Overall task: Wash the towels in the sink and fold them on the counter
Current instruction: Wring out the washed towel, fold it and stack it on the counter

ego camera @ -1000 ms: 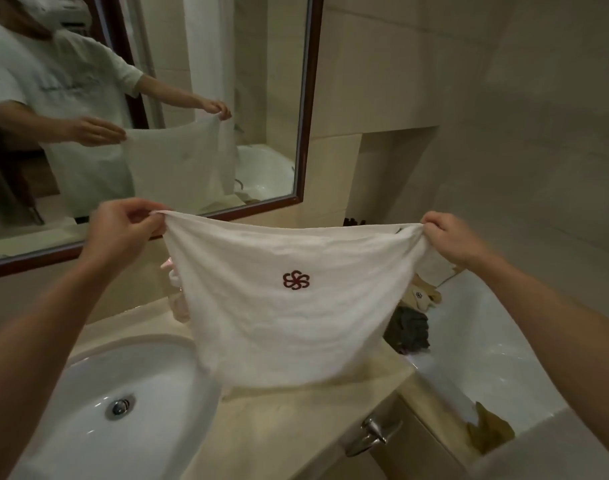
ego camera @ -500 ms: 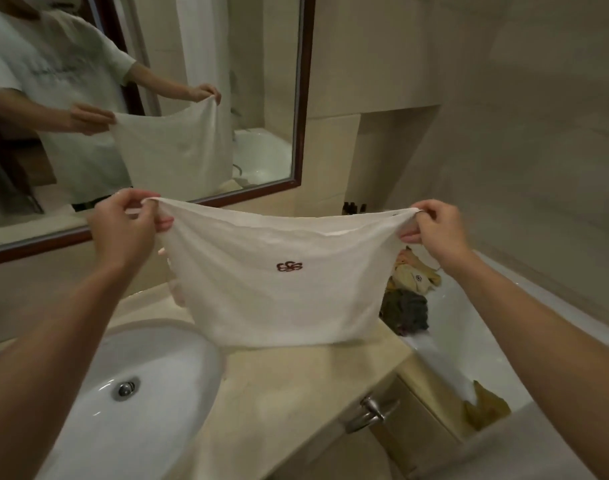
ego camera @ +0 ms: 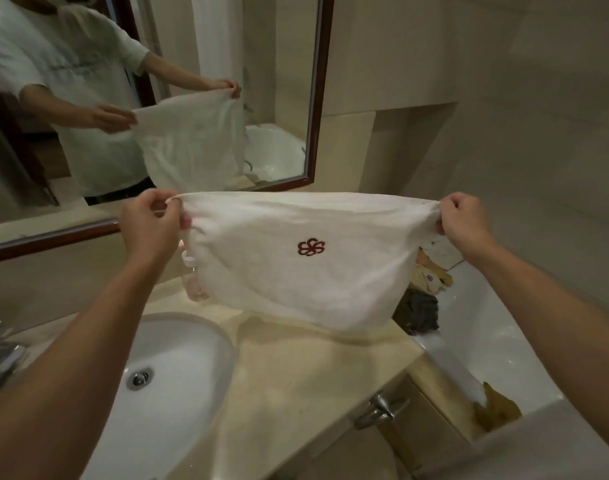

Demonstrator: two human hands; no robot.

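Above the counter (ego camera: pixel 296 375), just right of the sink (ego camera: pixel 178 375), a white towel (ego camera: pixel 296 278) with a dark red emblem hangs spread out, its lower edge close over the counter. The left hand (ego camera: pixel 150 223) pinches its upper left corner; the right hand (ego camera: pixel 464 221) grips the upper right corner. A heap of cloths (ego camera: pixel 419 311) lies behind the towel's right edge.

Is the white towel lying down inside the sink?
No, the left hand and right hand hold the white towel stretched in the air above the counter, beside the sink.
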